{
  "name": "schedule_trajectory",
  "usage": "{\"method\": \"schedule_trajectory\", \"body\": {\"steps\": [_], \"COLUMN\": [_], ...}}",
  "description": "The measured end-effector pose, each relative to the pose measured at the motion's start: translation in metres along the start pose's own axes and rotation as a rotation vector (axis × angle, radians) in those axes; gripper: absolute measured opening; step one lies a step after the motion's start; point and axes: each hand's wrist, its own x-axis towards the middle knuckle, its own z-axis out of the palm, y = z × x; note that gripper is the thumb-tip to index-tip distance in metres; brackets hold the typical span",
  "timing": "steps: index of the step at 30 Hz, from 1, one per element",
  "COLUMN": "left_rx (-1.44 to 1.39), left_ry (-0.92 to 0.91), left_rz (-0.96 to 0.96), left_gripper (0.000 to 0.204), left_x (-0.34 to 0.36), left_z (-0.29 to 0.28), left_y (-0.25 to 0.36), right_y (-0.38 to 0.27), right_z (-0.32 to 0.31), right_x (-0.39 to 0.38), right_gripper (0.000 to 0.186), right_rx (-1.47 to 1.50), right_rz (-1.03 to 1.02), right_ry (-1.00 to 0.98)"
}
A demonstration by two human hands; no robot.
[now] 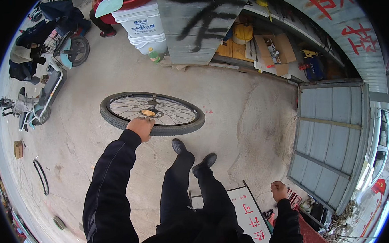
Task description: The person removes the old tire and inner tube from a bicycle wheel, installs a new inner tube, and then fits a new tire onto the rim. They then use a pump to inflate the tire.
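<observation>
A bicycle wheel (177, 130) with a black knobbly tyre, thin spokes and a toothed sprocket at its hub is in front of me, tilted in my view. My left hand (140, 128) grips its near rim, with the arm stretched forward and the fingers wrapped over the edge. Out to my right side, my right hand (279, 190) is loosely closed; nothing shows in it. Below that hand lies a cluttered pile beside a white board (248, 207) with red writing.
An open metal door (329, 135) stands at the right. Past it are shelves with a yellow helmet (242, 33) and a cardboard box (277, 49). White buckets (142, 24) and a green bottle (153, 55) stand ahead. Parked scooters (44, 97) are at the left, near a person's leg (103, 24).
</observation>
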Motion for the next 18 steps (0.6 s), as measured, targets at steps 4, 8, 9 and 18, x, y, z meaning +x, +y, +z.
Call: {"method": "schedule_trajectory", "body": {"steps": [4,8,9,18], "left_rx": [-0.029,-0.048,-0.074,-0.126], "left_ry": [0.111,0.141,0.129,-0.037], "left_rz": [0.016,-0.052,-0.061,-0.39], "left_gripper": [0.037,0.019,0.016,0.021], "left_x": [0.039,0.075,0.08,0.043], "left_z": [0.045,0.123,0.144,0.288], "left_y": [0.003,0.031,0.041,0.108], "right_y": [-0.052,-0.115,-0.13,-0.234], "right_z": [-0.012,0.016,0.025,0.045], "right_x": [0.058,0.106,0.115,0.257], "right_gripper": [0.027,0.028,0.028,0.033], "right_rx": [-0.078,-0.194,-0.212,-0.399], "right_rz": [-0.009,-0.115,-0.07,-0.362], "right_ry": [-0.113,-0.349,-0.397,-0.731]}}
